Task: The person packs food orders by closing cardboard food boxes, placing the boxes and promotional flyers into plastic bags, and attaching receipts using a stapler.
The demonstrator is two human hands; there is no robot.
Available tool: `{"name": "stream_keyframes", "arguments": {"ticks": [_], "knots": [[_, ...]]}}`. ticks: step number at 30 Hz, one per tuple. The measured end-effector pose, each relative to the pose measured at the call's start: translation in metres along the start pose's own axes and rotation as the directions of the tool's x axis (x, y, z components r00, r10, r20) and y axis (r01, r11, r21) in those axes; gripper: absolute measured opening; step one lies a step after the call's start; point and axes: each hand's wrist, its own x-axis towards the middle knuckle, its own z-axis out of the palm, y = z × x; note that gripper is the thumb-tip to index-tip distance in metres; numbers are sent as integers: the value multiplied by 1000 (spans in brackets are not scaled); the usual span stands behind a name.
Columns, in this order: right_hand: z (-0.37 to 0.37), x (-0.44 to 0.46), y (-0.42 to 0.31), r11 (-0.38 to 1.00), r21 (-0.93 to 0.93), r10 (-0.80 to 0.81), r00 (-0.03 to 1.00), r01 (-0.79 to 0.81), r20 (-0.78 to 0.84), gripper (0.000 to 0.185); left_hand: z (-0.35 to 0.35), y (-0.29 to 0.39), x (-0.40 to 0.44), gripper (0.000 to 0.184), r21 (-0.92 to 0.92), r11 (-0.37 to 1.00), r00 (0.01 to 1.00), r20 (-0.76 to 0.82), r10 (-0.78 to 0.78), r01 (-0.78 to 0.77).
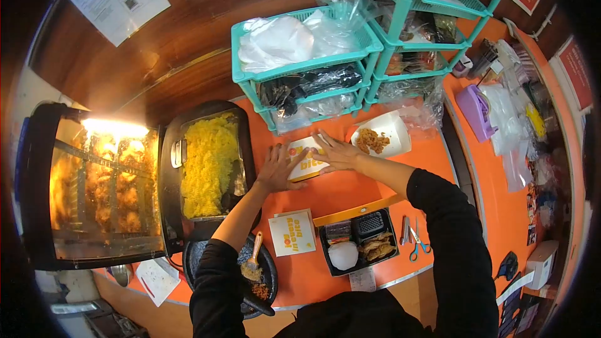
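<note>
A white food box (300, 172) with yellow and orange lettering lies on the orange counter, its lid under both my hands. My left hand (277, 168) rests on the box's left side with fingers spread. On the upper right part of the lid lies my right hand (341, 154), fingers stretched out and apart. Another lettered white box (292, 234) sits nearer to me. Beside it stands an open box with a black compartment tray (368, 225), holding a white round portion (343, 255) and browned food pieces (379, 248).
A paper tray (397, 134) with brown crumbs lies right of my hands. Scissors (418, 247) are near the front edge. Leftward are a pan of yellow rice (210, 166), a stone mortar (269, 263) and a lit food warmer (103, 194). Turquoise racks (307, 66) stand behind.
</note>
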Motion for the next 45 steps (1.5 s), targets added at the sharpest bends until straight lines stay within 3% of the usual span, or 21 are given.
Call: {"name": "stream_keyframes", "arguments": {"ticks": [2,4,5,6,7,9,11,13,14,16,20,23,24,26,27,31,34,36,38,41,45], "knots": [[-10,0,-2,1000,-16,5,995,-6,-98,65,-2,0,-1,92,3,1000,998,61,0,0],[-49,-7,-8,989,145,57,978,-28,-203,54,16,-3,2,98,34,998,984,-167,61,-56],[-95,-18,-7,989,130,91,979,-68,-181,54,33,-7,3,95,40,997,965,-253,75,-68],[-158,-30,-8,936,306,177,984,-176,24,46,46,-11,7,93,43,995,937,-337,94,-84],[-196,-45,-7,835,455,225,947,-309,230,39,41,-12,11,90,-15,998,973,-223,56,-61],[-217,-109,23,768,594,323,946,-240,-35,28,18,-5,13,81,-113,993,997,-71,-38,30],[-249,-199,66,677,565,604,794,-472,-60,15,-3,11,10,77,-161,984,995,-42,-89,81],[-231,-308,122,476,323,872,488,-818,-50,16,-29,28,4,69,-75,989,987,-85,-134,128],[-206,-357,149,242,261,970,230,-934,-76,19,-46,39,0,69,-66,990,987,-88,-131,125],[-164,-424,181,93,141,978,64,-986,-197,28,-79,60,-4,69,-72,952,954,-19,-299,297],[-120,-452,222,-13,-82,998,-8,-997,-62,29,-143,99,-11,74,12,877,871,-127,-475,480],[-99,-476,257,-119,730,904,231,-674,361,30,-193,132,-6,74,41,825,808,-238,-539,563],[-105,-483,252,-122,732,892,249,-670,377,30,-207,145,-2,74,42,806,785,-260,-562,591],[-114,-494,253,56,865,889,420,-499,184,30,-241,182,13,69,38,812,791,-255,-555,582],[-125,-498,237,-14,922,934,323,-388,150,24,-261,210,27,69,-32,840,806,-268,-529,541],[-121,-539,196,225,893,882,472,-389,-16,14,-282,290,78,68,-223,877,832,-286,-475,425],[-81,-534,193,322,702,917,395,-635,-63,9,-262,327,117,70,-333,857,849,-227,-478,393],[-95,-496,181,159,398,987,149,-904,-57,11,-241,345,142,69,-364,879,875,-257,-411,307],[-104,-483,184,121,352,992,129,-928,0,15,-209,356,163,70,-472,837,854,-279,-440,277],[-116,-473,182,84,229,996,80,-970,-31,17,-183,378,189,72,-413,795,819,-174,-547,444],[-120,-461,192,-50,143,997,-41,-988,65,21,-137,381,208,74,-387,823,805,-265,-531,415]]}}
